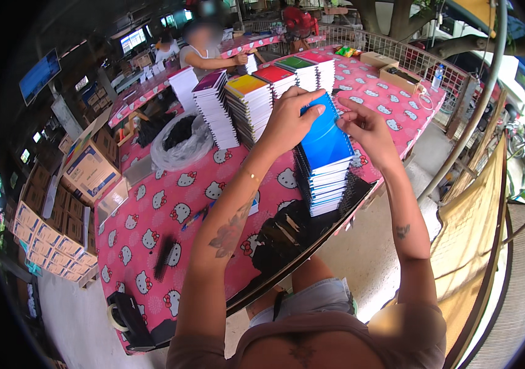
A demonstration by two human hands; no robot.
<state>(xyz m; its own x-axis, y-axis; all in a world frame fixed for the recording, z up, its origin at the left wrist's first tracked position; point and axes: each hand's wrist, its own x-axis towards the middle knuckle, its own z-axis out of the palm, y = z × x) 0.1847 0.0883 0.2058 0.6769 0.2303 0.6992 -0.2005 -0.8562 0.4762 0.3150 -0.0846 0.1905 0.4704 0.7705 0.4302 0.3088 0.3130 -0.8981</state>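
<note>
A blue spiral notebook (327, 132) tilts up above a stack of spiral-bound notebooks (328, 190) near the right edge of the table. My left hand (293, 120) grips its upper left corner, thumb on the blue cover and fingers behind. On the other side, my right hand (367, 130) is closed at the notebook's coil edge, thumb and fingertips bent together there. Whatever fine part lies between those fingertips is too small to make out. Black plastic (281, 237) lies under and beside the stack.
Beyond my hands stand tall notebook stacks with yellow (247, 86), red (273, 75) and green covers (296, 63). A clear plastic bag (182, 144), a tape dispenser (128, 320) and a black coil (164, 258) lie leftward. Cartons (93, 169) are piled left. A co-worker (204, 52) handles notebooks opposite.
</note>
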